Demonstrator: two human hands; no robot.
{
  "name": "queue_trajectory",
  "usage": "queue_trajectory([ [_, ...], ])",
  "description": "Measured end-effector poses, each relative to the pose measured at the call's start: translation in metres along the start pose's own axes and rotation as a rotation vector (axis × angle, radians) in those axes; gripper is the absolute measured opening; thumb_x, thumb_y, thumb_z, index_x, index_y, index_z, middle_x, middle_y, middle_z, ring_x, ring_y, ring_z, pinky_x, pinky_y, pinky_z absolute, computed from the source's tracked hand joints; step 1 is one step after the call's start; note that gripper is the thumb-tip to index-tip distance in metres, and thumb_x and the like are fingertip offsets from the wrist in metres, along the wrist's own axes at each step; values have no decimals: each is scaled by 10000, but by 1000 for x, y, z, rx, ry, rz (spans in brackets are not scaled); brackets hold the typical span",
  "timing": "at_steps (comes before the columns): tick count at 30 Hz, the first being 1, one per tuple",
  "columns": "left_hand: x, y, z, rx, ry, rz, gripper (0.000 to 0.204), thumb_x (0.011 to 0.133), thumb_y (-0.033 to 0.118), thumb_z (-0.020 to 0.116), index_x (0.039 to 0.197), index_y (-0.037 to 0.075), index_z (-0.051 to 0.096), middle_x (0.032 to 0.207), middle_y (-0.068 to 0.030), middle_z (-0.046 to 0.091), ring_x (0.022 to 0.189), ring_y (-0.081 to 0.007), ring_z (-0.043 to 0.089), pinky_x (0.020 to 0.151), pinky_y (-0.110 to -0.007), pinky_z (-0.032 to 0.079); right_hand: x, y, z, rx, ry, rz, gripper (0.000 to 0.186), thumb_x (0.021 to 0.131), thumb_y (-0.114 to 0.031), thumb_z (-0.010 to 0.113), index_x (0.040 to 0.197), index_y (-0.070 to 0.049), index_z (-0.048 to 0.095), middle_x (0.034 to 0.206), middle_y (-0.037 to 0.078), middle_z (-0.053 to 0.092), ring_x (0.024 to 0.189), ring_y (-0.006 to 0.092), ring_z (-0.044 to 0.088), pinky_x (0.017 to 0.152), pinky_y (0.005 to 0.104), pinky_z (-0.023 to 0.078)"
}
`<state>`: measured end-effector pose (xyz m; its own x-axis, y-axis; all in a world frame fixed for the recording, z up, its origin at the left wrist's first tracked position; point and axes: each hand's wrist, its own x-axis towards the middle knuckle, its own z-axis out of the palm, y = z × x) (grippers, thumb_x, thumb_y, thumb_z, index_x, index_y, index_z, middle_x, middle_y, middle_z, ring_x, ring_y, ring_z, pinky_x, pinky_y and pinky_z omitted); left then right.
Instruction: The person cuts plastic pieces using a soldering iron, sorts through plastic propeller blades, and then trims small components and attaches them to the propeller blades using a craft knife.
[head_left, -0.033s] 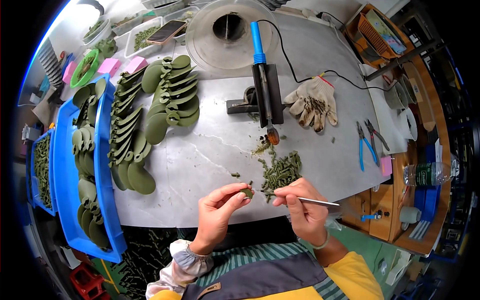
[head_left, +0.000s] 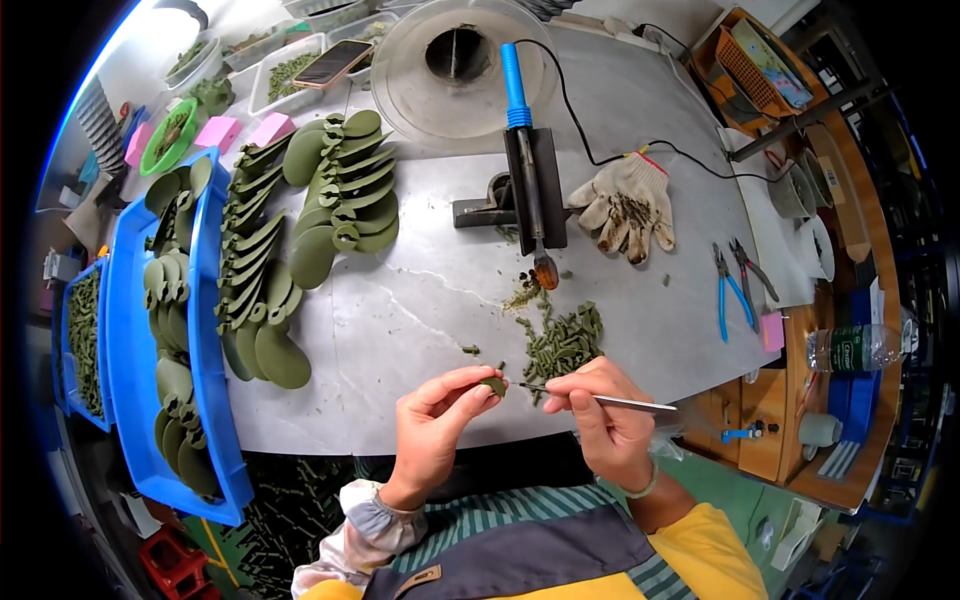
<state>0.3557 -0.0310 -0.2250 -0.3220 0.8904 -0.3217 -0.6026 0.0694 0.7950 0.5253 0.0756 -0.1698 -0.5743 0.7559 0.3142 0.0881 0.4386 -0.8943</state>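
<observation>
My left hand [head_left: 440, 425] pinches a small olive-green piece [head_left: 494, 385] between thumb and fingertips, over the table's near edge. In my right hand [head_left: 608, 410] is a slim metal tool with a thin tip [head_left: 636, 404], held like a pen, its tip pointing left at the green piece. Whether the tip touches the piece is too small to tell. Just beyond both hands lies a heap of short green pieces [head_left: 565, 340]. Past the heap, a soldering iron with a blue handle [head_left: 514, 85] rests on a dark stand [head_left: 538, 190], its browned tip toward me.
Rows of green paddle-shaped parts [head_left: 345, 195] lie at the left, beside a blue tray [head_left: 228, 400] with more of them. A stained glove [head_left: 628, 205], blue-handled pliers [head_left: 735, 292] and red-handled pliers [head_left: 752, 270] are at the right. A round clear cover [head_left: 400, 75] stands at the back.
Almost nothing differs. The metal tool and my right fingers have shifted very slightly; my left hand keeps its place with the green piece.
</observation>
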Motion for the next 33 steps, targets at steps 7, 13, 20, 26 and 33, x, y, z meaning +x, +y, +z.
queue_trajectory([
  [7, 2, 3, 3, 56, 24, 86, 217, 950, -23, 658, 1161, -55, 700, 1130, -140, 722, 1036, -201, 697, 935, -319, 578, 7, 1, 1, -105, -82, -93, 156, 1013, -82, 587, 995, 31, 692, 840, 108, 711, 735, 189, 662, 673, 296, 509],
  [13, -3, 4, 0, 173, 95, 114, 201, 926, -42, 674, 1119, -37, 732, 1137, -114, 726, 1021, -164, 687, 925, -288, 556, 7, -1, 10, -153, -115, -118, 115, 928, 7, 661, 1031, -9, 708, 797, 61, 705, 714, 231, 612, 649, 334, 492],
  [20, -17, 29, -19, 304, 14, 134, 400, 966, -14, 615, 1362, -9, 565, 1342, -127, 598, 1157, -194, 629, 915, -306, 564, 7, -2, 14, -94, -124, -61, 90, 952, -16, 631, 1003, -4, 703, 770, 71, 708, 705, 210, 605, 660, 312, 479],
  [26, -22, 74, -107, 1495, 938, 750, 419, 886, 162, 749, 1228, 22, 551, 1096, -110, 539, 1012, -263, 509, 906, -380, 406, 5, -2, 16, -13, -97, 10, 100, 973, -36, 610, 996, 1, 700, 770, 70, 705, 719, 193, 602, 662, 301, 473],
  [33, -39, 77, -152, 1368, 838, 377, 311, 883, 222, 776, 1050, 3, 634, 965, -80, 578, 929, -234, 550, 883, -378, 425, 9, 0, 17, 4, -109, 0, 130, 997, -61, 590, 1003, 11, 699, 785, 83, 695, 716, 186, 618, 654, 288, 475],
])
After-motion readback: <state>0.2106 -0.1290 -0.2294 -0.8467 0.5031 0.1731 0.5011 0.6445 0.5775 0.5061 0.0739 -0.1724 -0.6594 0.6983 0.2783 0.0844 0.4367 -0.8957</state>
